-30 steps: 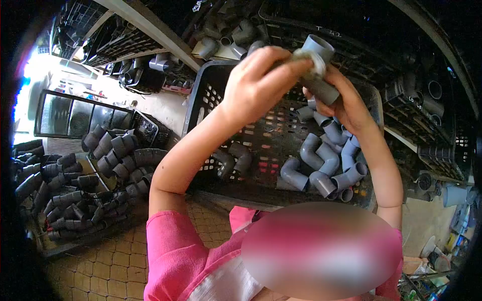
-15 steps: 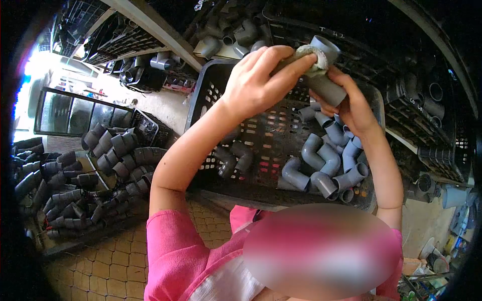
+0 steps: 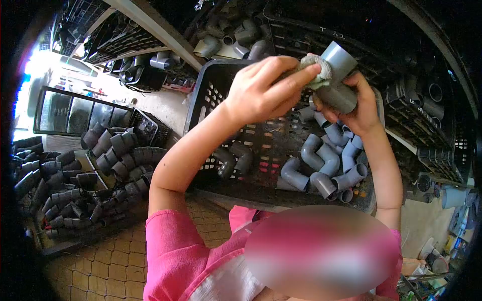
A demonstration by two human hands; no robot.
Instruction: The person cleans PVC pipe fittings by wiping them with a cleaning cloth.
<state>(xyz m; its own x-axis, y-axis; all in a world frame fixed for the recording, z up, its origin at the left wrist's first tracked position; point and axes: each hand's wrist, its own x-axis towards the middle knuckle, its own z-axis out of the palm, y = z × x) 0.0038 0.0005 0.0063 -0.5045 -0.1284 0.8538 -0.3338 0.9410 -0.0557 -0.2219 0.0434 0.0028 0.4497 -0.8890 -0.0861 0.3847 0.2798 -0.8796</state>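
Note:
My right hand (image 3: 359, 108) grips a grey plastic pipe fitting (image 3: 339, 95) from its right side, above the black crate. One smooth, lighter end of the fitting points up and to the right. My left hand (image 3: 271, 88) is closed on a pale, crumpled cloth (image 3: 316, 70), pressed against the fitting near its bend. Part of the fitting is hidden behind the cloth and fingers. Below my hands, several grey pipe elbows (image 3: 321, 153) lie in the right part of the crate. Darker elbows (image 3: 243, 156) rest at its left.
The black perforated crate (image 3: 201, 95) stands before me. Dark pipe fittings (image 3: 120, 143) are piled at the left. Crates of fittings (image 3: 422, 108) stand at the right, and more fittings (image 3: 246, 32) lie at the back. Wire mesh (image 3: 115, 261) shows at lower left.
The fitting has turned and shifted slightly right and down, so more of its lighter end shows. My left hand and the cloth have moved a little to the right.

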